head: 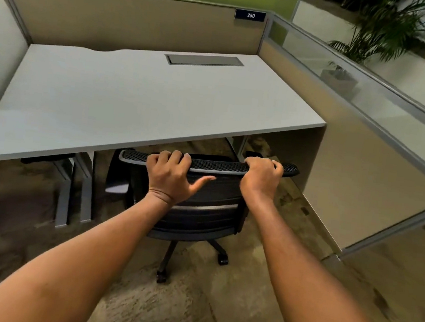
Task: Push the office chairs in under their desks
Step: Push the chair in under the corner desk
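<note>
A black mesh-backed office chair [208, 213] stands on its wheeled base right at the front edge of a white desk [139, 98]. Its seat is hidden under the desktop; only the backrest and two castors show. My left hand [170, 176] grips the top rail of the backrest near its left end, fingers curled over it, thumb sticking out to the right. My right hand [260, 177] grips the same rail near its right end.
Beige cubicle panels [131, 21] wall the desk at the back and right, with a glass strip on the right panel [358, 87]. Grey desk legs [77, 188] stand left of the chair. A cable hatch [203, 60] sits in the desktop. Patterned carpet [258, 283] lies below.
</note>
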`<action>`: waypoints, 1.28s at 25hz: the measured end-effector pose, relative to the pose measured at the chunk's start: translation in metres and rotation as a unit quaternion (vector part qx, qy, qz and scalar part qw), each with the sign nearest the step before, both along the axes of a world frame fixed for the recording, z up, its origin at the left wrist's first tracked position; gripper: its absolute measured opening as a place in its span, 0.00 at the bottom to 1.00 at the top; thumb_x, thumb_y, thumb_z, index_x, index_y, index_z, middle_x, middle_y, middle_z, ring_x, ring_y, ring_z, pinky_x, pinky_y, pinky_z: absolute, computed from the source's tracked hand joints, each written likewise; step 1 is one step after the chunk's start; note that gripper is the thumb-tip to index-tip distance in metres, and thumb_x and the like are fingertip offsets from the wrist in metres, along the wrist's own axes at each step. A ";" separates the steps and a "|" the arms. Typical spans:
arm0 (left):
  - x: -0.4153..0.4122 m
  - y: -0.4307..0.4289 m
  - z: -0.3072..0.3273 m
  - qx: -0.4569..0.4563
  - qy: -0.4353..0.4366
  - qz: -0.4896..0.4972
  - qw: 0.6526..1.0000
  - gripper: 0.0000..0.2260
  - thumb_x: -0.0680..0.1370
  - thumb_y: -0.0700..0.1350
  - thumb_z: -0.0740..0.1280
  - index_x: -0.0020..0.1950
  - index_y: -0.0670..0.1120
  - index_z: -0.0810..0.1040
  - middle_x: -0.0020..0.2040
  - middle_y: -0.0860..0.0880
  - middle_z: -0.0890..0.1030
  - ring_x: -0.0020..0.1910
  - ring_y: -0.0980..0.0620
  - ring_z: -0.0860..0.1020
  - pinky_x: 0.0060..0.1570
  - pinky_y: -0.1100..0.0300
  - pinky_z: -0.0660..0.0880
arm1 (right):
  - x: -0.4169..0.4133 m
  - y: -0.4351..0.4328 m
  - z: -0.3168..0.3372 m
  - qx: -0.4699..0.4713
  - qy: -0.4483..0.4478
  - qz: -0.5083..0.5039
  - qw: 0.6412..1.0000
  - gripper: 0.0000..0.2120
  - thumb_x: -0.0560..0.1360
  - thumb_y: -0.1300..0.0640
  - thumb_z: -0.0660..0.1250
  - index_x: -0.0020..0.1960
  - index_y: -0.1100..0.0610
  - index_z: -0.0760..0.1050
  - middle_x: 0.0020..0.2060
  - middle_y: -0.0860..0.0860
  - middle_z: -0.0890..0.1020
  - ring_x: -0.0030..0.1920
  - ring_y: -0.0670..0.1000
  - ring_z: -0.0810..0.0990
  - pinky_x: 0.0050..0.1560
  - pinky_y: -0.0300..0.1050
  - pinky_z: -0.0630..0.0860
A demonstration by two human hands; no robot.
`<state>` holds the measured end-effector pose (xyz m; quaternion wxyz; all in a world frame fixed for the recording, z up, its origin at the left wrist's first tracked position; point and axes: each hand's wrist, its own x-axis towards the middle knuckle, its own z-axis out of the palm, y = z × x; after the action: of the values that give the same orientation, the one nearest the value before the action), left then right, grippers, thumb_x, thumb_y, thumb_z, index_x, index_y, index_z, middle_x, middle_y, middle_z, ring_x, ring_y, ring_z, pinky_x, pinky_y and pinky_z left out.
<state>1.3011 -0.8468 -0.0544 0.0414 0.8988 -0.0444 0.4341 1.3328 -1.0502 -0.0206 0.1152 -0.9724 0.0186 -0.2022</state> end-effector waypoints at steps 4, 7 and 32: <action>0.009 -0.007 0.005 0.002 0.047 0.024 0.999 0.33 0.70 0.75 0.58 0.39 0.44 0.77 0.35 0.45 0.78 0.35 0.44 0.73 0.38 0.52 0.62 | 0.023 -0.002 -0.001 0.006 -0.001 0.008 1.000 0.18 0.70 0.71 0.61 0.43 0.51 0.82 0.34 0.45 0.78 0.42 0.50 0.74 0.57 0.51 0.62; 0.019 -0.007 0.011 -0.002 0.088 0.049 0.995 0.34 0.71 0.75 0.56 0.39 0.44 0.76 0.36 0.43 0.77 0.35 0.44 0.72 0.38 0.52 0.62 | 0.046 -0.003 -0.001 0.012 0.002 0.027 1.000 0.17 0.70 0.70 0.60 0.41 0.51 0.81 0.33 0.44 0.76 0.42 0.50 0.74 0.54 0.51 0.61; 0.125 -0.008 0.015 -0.108 0.247 0.088 0.959 0.30 0.75 0.70 0.50 0.50 0.44 0.69 0.49 0.45 0.70 0.49 0.45 0.67 0.51 0.51 0.63 | 0.188 -0.001 0.000 -0.062 0.060 0.150 0.985 0.15 0.72 0.70 0.57 0.49 0.54 0.75 0.42 0.52 0.79 0.51 0.55 0.73 0.48 0.51 0.56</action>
<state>1.4264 -0.8546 -0.0398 0.1091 0.9686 0.0933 0.2031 1.5210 -1.0514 -0.0211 0.0828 -0.9797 -0.1330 -0.1248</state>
